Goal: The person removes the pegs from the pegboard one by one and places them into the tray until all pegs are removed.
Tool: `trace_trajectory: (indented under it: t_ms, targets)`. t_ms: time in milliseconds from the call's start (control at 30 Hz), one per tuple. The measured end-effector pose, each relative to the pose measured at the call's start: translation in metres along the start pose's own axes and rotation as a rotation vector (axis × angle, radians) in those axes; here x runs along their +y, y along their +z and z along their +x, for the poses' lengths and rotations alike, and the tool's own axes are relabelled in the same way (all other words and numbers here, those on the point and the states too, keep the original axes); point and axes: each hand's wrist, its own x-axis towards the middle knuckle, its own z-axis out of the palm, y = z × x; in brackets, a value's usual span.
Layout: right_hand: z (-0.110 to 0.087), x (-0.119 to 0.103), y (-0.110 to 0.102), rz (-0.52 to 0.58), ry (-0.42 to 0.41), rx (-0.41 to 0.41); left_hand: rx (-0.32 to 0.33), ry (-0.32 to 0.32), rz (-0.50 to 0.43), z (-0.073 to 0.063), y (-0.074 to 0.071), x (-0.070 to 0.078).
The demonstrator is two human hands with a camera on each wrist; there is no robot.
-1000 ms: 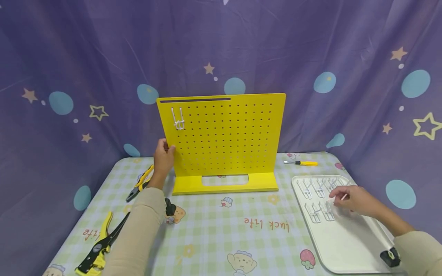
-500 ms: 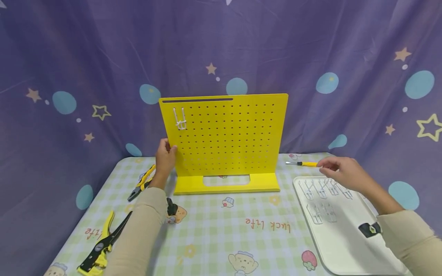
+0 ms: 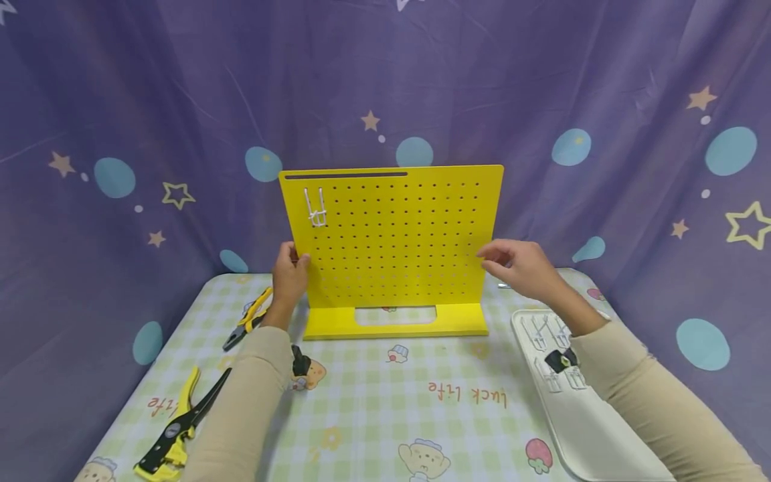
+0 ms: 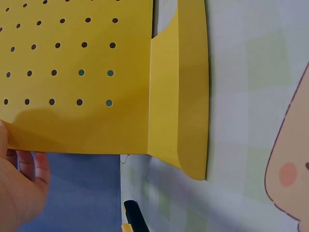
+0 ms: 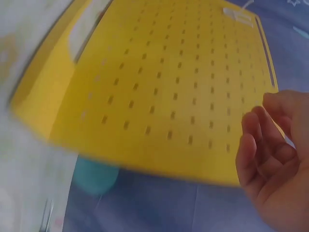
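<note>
A yellow pegboard (image 3: 391, 241) stands upright on its flanged base. My left hand (image 3: 290, 273) grips its left edge, thumb on the front face and fingers behind, as the left wrist view also shows at the lower edge there (image 4: 21, 183). One white wire hook (image 3: 316, 209) hangs near the board's upper left corner. My right hand (image 3: 521, 268) is at the board's right edge, its fingertips overlapping that edge in the head view. In the right wrist view the fingers (image 5: 248, 150) are loosely bent with nothing between them.
On the right, a white tray (image 3: 578, 435) holds several wire hooks (image 3: 551, 383), partly covered by my right forearm. Pliers (image 3: 247, 321) and a black-and-yellow wire stripper (image 3: 175, 432) lie left. Only a screwdriver's metal tip (image 3: 504, 286) shows past my right hand. A purple curtain hangs behind.
My right hand has risen from over the hooks on the tray and moved left to the board's right edge. My left hand keeps its grip on the left edge.
</note>
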Motion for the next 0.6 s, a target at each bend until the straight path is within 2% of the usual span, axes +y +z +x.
trace_trajectory:
  t_ms: [133, 333, 500, 600]
  targets:
    - [0.027, -0.022, 0.023, 0.049, -0.055, 0.03, -0.006, -0.006, -0.003, 0.0, -0.001, 0.001]
    - [0.066, -0.058, 0.059, 0.148, -0.082, 0.092, -0.006, -0.015, -0.013, 0.0, -0.004, 0.002]
    - [0.091, -0.085, 0.083, 0.183, -0.114, 0.139, 0.001, 0.002, -0.009, 0.0, -0.004, 0.002]
    - [0.103, -0.099, 0.094, 0.202, -0.127, 0.153, -0.005, -0.008, 0.001, -0.001, -0.003, 0.002]
